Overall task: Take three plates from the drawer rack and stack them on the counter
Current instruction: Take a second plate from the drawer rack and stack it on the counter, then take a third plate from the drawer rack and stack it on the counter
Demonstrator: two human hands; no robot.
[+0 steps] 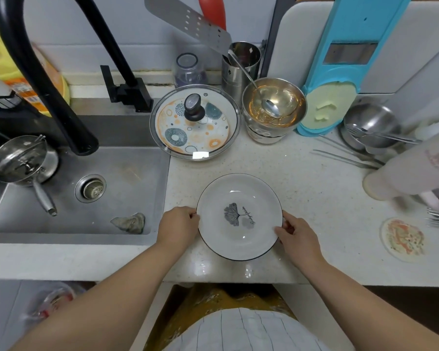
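Note:
A white plate (239,216) with a thin dark rim and a grey leaf print in its middle sits low over the pale speckled counter (314,198), near the front edge. My left hand (179,224) grips its left rim and my right hand (298,235) grips its right rim. Whether more plates lie under it is hidden. The drawer rack is out of view below the counter.
Behind the plate stand a patterned plate under a glass lid (194,122), a steel bowl with a spoon (273,107), a utensil holder (240,64) and a blue slicer (337,72). The sink (61,188) with a black faucet lies left. Steel pots, forks and a coaster (402,239) sit right.

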